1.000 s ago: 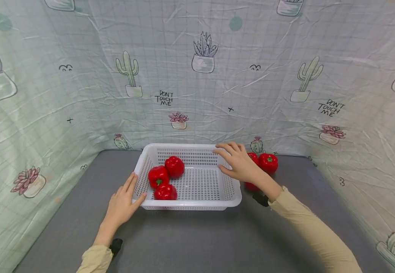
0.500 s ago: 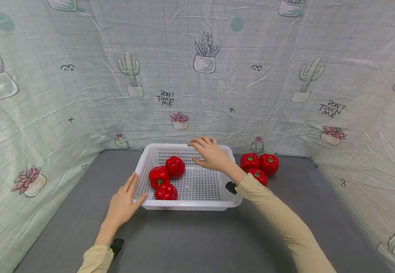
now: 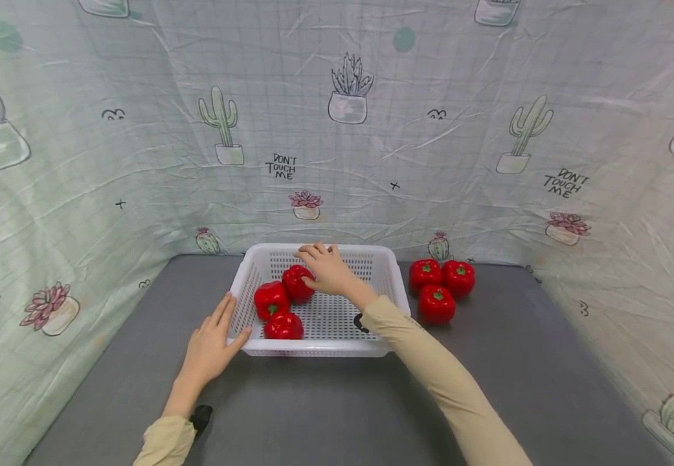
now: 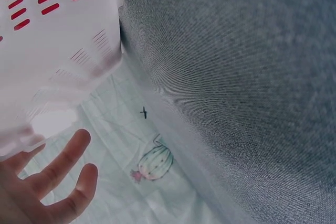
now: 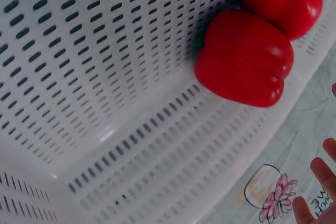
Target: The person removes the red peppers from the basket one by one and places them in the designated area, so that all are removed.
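A white perforated plastic basket (image 3: 337, 348) stands on the grey table, with three red bell peppers in its left part. My left hand (image 3: 207, 349) rests at the basket's left front corner, fingers stretched along the rim and thumb at the front edge. In the left wrist view, its fingers (image 4: 65, 156) lie beside the basket's outer wall. My right hand (image 3: 329, 272) hovers over the basket with fingers spread and nothing held. Its thumb overlaps the back bell pepper (image 3: 296, 283) in the head view. The right wrist view shows that pepper apart from the fingers (image 5: 323, 174).
Right of the basket, three more red bell peppers (image 3: 437, 304) sit grouped on the grey table (image 3: 325, 414). A pale curtain (image 3: 406, 142) printed with cacti surrounds the table at the back and both sides, close behind the basket.
My right hand has moved left, from above the basket's right rim to near the back bell pepper inside. The three peppers on the right have come into full view. My left hand has stayed put.
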`<act>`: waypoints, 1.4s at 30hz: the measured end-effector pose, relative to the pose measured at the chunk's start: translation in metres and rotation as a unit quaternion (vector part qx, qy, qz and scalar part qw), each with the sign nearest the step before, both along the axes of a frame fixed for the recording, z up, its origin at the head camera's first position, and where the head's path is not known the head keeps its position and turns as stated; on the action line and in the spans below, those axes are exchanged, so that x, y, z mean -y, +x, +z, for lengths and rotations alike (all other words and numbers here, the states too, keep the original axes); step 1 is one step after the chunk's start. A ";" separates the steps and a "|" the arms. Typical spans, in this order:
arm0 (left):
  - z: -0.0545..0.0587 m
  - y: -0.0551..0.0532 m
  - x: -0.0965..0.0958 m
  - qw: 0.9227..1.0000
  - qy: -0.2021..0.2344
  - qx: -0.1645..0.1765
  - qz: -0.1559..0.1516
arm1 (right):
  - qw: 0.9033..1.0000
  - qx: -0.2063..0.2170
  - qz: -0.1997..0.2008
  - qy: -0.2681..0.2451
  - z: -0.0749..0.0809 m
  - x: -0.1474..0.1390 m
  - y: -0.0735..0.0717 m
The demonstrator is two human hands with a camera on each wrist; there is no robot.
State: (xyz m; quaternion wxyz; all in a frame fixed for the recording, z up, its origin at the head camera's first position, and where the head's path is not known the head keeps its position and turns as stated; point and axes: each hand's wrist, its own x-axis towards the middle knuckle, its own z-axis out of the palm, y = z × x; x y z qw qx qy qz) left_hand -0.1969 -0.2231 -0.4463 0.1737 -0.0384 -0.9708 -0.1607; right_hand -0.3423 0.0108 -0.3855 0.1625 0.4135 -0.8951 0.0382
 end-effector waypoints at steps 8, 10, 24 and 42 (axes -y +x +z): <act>0.001 0.000 0.002 1.000 -0.007 0.004 0.003 | 0.998 0.030 -0.008 0.046 -0.016 0.010 -0.003; 0.002 0.000 0.002 1.000 -0.009 0.005 0.003 | 0.998 0.040 -0.008 0.044 -0.017 0.010 -0.003; 0.004 0.001 0.000 1.000 -0.025 0.012 0.011 | 0.991 0.090 -0.027 0.093 -0.024 0.008 -0.004; 0.005 0.002 -0.001 1.000 -0.021 0.009 0.011 | 0.987 0.051 -0.048 0.141 -0.033 0.014 -0.005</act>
